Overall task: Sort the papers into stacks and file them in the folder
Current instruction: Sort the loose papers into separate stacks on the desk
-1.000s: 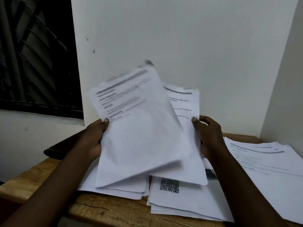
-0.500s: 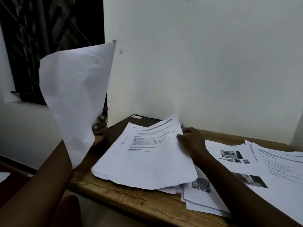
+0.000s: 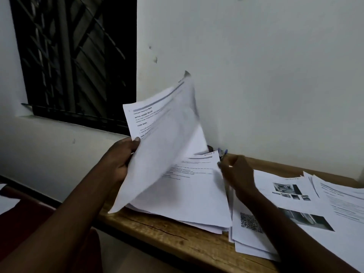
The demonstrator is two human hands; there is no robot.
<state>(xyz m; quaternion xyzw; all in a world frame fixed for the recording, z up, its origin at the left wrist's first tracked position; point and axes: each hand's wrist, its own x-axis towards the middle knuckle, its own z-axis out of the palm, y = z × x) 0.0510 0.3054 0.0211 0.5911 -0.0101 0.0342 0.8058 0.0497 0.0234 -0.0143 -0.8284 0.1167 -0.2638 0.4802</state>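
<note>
Sorting looks midway: the left hand [image 3: 119, 160] pinches 1 lifted sheet [image 3: 167, 134] over the stack [image 3: 197, 196] at the tabletop's [image 3: 167, 234] front-left edge. The right hand [image 3: 238, 172] is blurred beside it, grip unclear. Further piles [image 3: 291, 196] lie rightward; filing remains.

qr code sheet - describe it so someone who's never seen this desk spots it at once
On the wooden table, find the person's right forearm crossing the near edge. The qr code sheet tops a small stack just left of that arm, beside the bigger text pile. It alone bears a square black code.

blurred print on lifted sheet [image 3: 165, 146]
</note>
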